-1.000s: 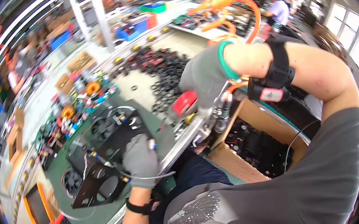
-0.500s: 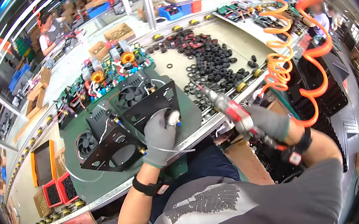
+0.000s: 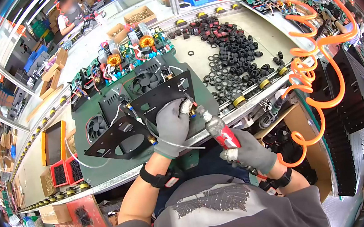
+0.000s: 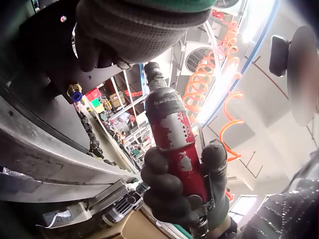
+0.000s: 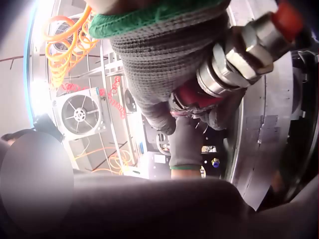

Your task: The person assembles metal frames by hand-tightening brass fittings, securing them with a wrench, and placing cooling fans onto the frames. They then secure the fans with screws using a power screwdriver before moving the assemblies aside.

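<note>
My gloved left hand [image 3: 172,126] curls its fingers at the right end of an upright black metal panel [image 3: 145,104]. What lies under those fingers is hidden. A small blue-ended fitting [image 3: 193,113] shows beside the fingertips. My gloved right hand [image 3: 253,150] grips a worn red air screwdriver [image 4: 174,134] round its body, its nose slanting up to the left fingertips. In the right wrist view, a metal coupling [image 5: 239,62] protrudes from the tool's rear. A second black panel with a large round cutout [image 3: 120,140] stands to the left, and a clear tube [image 3: 176,144] passes under the left hand.
Two fans [image 3: 144,82] sit behind the panels on a green mat [image 3: 92,168]. Circuit boards [image 3: 113,60] with copper coils lie beyond. Black rings and plugs [image 3: 236,58] are heaped at right. Orange coiled hoses [image 3: 305,72] hang there, above an open carton [image 3: 297,122].
My right hand came down from its raised place, now with the screwdriver, and swung its nose inward to my left hand. The left hand stayed at the panel. The head view shifted.
</note>
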The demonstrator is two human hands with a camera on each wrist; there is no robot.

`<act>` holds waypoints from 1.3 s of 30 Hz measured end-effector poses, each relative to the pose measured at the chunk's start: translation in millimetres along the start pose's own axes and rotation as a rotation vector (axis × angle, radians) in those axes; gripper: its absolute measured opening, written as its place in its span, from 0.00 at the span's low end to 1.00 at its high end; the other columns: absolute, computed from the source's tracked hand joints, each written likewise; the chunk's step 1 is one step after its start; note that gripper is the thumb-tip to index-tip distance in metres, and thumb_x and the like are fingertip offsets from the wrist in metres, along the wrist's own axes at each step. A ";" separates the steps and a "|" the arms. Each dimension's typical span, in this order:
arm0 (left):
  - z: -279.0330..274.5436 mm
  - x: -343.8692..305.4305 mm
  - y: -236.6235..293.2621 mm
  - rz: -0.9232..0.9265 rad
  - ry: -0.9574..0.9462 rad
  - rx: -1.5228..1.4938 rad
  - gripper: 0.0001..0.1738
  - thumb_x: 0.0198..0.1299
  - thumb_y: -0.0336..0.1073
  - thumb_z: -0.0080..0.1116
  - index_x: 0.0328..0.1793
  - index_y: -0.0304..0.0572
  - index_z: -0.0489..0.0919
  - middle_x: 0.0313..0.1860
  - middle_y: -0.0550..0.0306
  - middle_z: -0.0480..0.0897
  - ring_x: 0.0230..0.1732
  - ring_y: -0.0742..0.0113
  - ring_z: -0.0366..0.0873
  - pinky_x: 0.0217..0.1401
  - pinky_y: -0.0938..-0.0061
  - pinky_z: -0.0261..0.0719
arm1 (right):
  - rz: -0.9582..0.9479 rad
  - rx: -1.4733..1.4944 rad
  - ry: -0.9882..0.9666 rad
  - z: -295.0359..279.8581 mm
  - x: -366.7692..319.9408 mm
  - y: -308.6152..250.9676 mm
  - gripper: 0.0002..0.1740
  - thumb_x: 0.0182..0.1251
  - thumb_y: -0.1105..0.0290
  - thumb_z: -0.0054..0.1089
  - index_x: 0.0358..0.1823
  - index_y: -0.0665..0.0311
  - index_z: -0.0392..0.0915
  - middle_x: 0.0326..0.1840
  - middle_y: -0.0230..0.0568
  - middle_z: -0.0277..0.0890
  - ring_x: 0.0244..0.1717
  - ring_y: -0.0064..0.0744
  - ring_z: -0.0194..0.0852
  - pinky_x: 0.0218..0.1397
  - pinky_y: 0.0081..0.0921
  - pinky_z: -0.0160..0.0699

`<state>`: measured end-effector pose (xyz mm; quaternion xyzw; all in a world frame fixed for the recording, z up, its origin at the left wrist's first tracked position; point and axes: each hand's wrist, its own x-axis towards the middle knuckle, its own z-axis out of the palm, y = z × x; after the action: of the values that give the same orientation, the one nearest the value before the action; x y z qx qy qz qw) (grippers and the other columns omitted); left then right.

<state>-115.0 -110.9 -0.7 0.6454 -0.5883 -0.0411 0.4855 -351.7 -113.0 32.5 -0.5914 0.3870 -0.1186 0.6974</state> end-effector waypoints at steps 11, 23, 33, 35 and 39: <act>1.1 -1.2 2.3 0.013 0.013 0.028 0.10 0.63 0.33 0.60 0.43 0.33 0.84 0.36 0.43 0.83 0.37 0.46 0.82 0.40 0.62 0.78 | 0.144 0.003 0.016 9.2 0.6 -17.3 0.25 0.60 0.63 0.71 0.54 0.66 0.72 0.26 0.29 0.71 0.20 0.16 0.68 0.23 0.19 0.69; -75.7 -65.2 7.6 -0.057 -0.211 0.083 0.16 0.61 0.28 0.63 0.56 0.36 0.81 0.49 0.45 0.85 0.51 0.52 0.85 0.55 0.65 0.82 | -0.171 -0.454 -0.055 -8.9 -2.7 18.0 0.25 0.52 0.60 0.78 0.45 0.65 0.75 0.31 0.31 0.76 0.33 0.24 0.75 0.42 0.29 0.76; -131.4 -93.5 -6.7 -0.246 0.145 0.164 0.20 0.58 0.28 0.70 0.57 0.36 0.80 0.49 0.53 0.86 0.48 0.65 0.85 0.49 0.73 0.81 | -0.188 -0.476 -0.229 69.3 37.3 -17.4 0.34 0.50 0.60 0.78 0.57 0.66 0.75 0.42 0.45 0.82 0.42 0.33 0.79 0.51 0.31 0.77; -127.1 -85.6 -2.2 -0.252 0.122 0.217 0.20 0.56 0.29 0.71 0.56 0.37 0.80 0.47 0.50 0.85 0.46 0.59 0.85 0.48 0.71 0.81 | -0.239 -0.414 -0.147 70.9 36.5 -10.0 0.33 0.50 0.60 0.78 0.56 0.67 0.76 0.43 0.46 0.82 0.41 0.34 0.79 0.50 0.32 0.77; -118.2 -74.3 -13.1 -0.177 0.092 0.269 0.18 0.56 0.31 0.70 0.52 0.37 0.81 0.45 0.48 0.84 0.44 0.53 0.84 0.46 0.68 0.81 | -0.243 -0.526 -0.082 72.8 29.8 -11.0 0.30 0.50 0.59 0.78 0.51 0.68 0.76 0.39 0.46 0.79 0.39 0.36 0.77 0.47 0.35 0.77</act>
<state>-54.4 14.7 14.0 0.7550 -0.5065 0.0252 0.4158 -278.9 -81.2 30.7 -0.7982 0.3022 -0.0729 0.5160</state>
